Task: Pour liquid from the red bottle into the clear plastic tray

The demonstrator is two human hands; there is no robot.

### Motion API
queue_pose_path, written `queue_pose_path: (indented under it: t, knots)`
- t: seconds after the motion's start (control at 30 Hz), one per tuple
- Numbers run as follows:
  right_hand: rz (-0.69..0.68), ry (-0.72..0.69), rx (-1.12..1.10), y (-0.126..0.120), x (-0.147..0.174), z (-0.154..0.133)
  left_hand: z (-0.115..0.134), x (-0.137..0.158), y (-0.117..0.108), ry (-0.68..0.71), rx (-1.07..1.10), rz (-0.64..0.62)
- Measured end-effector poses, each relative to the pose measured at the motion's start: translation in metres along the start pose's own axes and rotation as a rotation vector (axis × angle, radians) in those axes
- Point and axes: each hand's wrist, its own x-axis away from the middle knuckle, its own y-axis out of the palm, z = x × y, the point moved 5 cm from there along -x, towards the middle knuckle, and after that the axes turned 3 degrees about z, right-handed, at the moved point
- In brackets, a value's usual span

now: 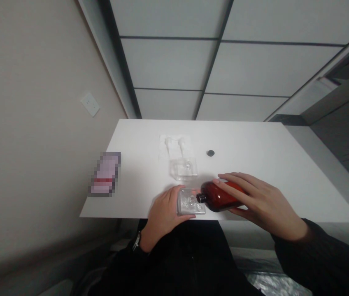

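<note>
Pale wall panels (168, 61), divided by dark strips, stand behind the white counter (254, 156). Right of the counter's middle, at its near edge, the right grip (262, 201) is wrapped round a red-brown bottle (217, 201); left of the middle, at the same edge, the left grip (165, 209) curls round a clear near box (188, 209). The bottle is held on its side about midway along that edge. Its long axis runs roughly parallel to the edge, slightly skewed, so the open neck points toward the counter's left end and a little nearer. It reaches over the near box's right part; contact between them cannot be told. A blurred pinkish item (106, 170) lies on the counter's left edge. Left of the counter's middle, in its far half, a pale sheet (175, 149) bears two whitish shapes (182, 144), with a clear far box (180, 169) just nearer. Close to the counter's middle lies a small dark disc (210, 153).
</note>
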Motion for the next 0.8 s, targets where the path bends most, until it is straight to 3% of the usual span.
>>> queue_pose_path:
  t: [0.8]
  knots:
    - [0.006,0.001,0.018,-0.0001,-0.0003,0.0000,0.0023,-0.0002,-0.0011,0.001,-0.017,-0.015]
